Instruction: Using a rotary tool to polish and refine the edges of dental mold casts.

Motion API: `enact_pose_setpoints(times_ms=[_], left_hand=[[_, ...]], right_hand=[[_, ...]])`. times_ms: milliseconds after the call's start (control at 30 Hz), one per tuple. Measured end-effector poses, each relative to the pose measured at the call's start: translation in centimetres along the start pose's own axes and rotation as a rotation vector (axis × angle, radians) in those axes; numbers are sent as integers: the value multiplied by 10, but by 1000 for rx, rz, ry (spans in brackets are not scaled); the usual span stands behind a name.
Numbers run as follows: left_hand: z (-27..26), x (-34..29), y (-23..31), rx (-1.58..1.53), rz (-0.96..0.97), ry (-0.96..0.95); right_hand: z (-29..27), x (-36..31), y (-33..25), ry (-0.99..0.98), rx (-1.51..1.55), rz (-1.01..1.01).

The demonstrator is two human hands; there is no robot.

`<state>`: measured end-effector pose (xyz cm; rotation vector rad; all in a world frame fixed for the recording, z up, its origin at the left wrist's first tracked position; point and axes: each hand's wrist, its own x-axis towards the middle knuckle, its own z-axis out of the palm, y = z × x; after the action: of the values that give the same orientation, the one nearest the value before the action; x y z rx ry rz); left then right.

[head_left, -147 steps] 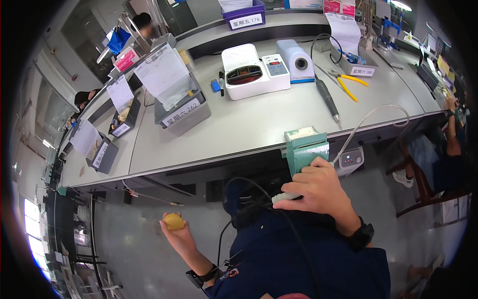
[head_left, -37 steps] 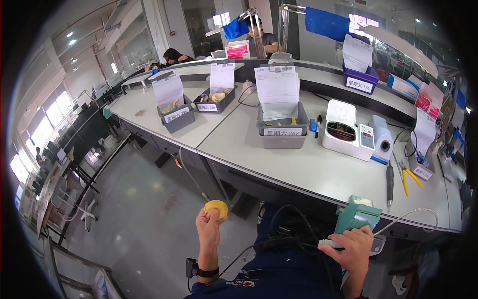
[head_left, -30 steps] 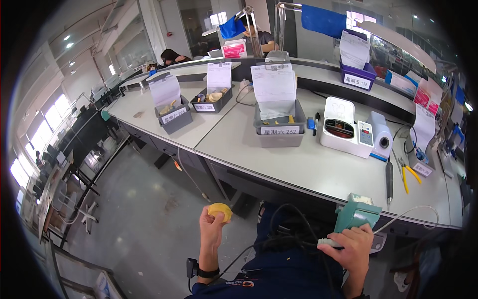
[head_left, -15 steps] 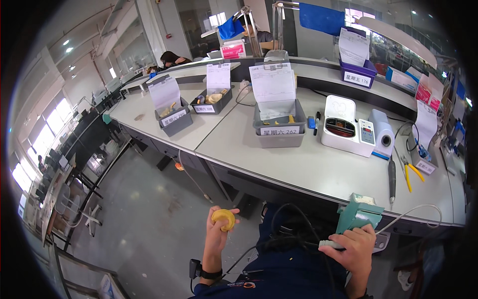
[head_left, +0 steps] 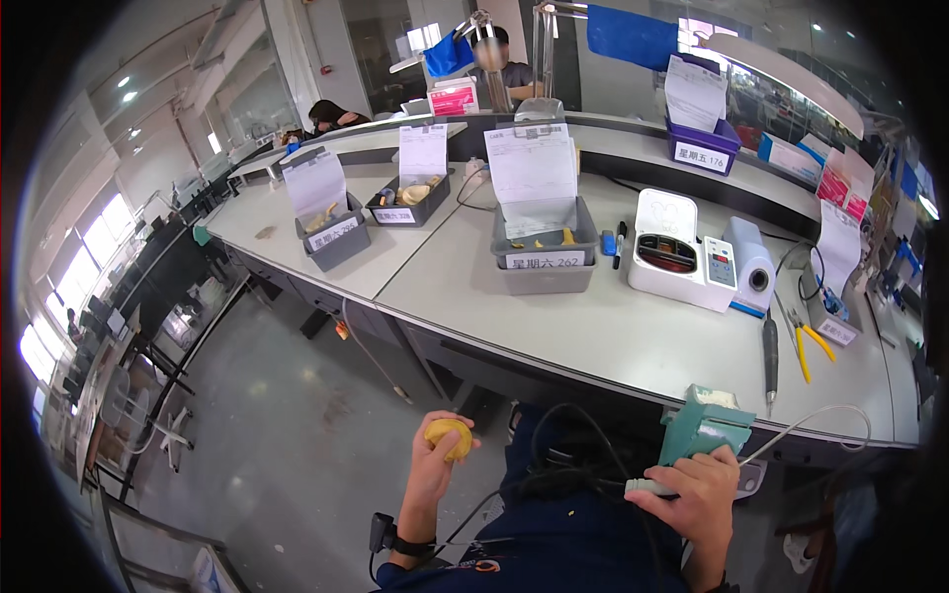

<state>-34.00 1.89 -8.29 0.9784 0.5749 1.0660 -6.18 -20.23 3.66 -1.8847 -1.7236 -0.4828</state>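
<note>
My left hand (head_left: 432, 466) is closed around a rounded yellow piece (head_left: 448, 441), with the thumb across its face, in the space before the bench. Fingers hide part of it, so its exact kind is unclear. My right hand (head_left: 704, 494) is closed on a light grey ribbed handle (head_left: 647, 487) at the bench's front edge; its pale tip points left. Just above those fingers, a green block-shaped bench fixture (head_left: 706, 432) with a whitish top juts out from the edge. A pale cable (head_left: 806, 423) loops to its right.
On the grey bench (head_left: 465, 296) stand grey bins (head_left: 549, 279) with papers and yellow pieces, a white machine (head_left: 682, 287), a blue-white device (head_left: 753, 257), a black handpiece (head_left: 771, 356) and yellow-handled pliers (head_left: 816, 341). A purple bin (head_left: 704, 156) sits on the raised shelf. Black cables (head_left: 593, 425) cross my lap.
The yellow piece has turned in my left hand, and my thumb now lies over its face. My right hand keeps its hold on the handle. The view has shifted slightly.
</note>
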Motion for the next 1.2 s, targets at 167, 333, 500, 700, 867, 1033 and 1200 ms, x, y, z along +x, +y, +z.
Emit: enact_pose_setpoints(times_ms=[167,333,500,700,867,1033,1200], left_hand=[[7,6,-2,48,-56,-31],[-8,-1,-2,-68,124,94],[-7,5,-2,-109,179,125],[-8,-1,-2,-172,67,96],[-13,1,-2,-170,35,58],[1,7,1,17,47,172],[15,1,9,28,18,316]], right_hand=[[1,0,8,32,-2,-18],[3,0,11,26,37,-34],[2,-3,8,20,-2,-27],[1,-6,8,28,7,-23],[3,-6,9,37,7,-33],[4,-4,11,47,18,-26],[5,-5,13,57,26,-52]])
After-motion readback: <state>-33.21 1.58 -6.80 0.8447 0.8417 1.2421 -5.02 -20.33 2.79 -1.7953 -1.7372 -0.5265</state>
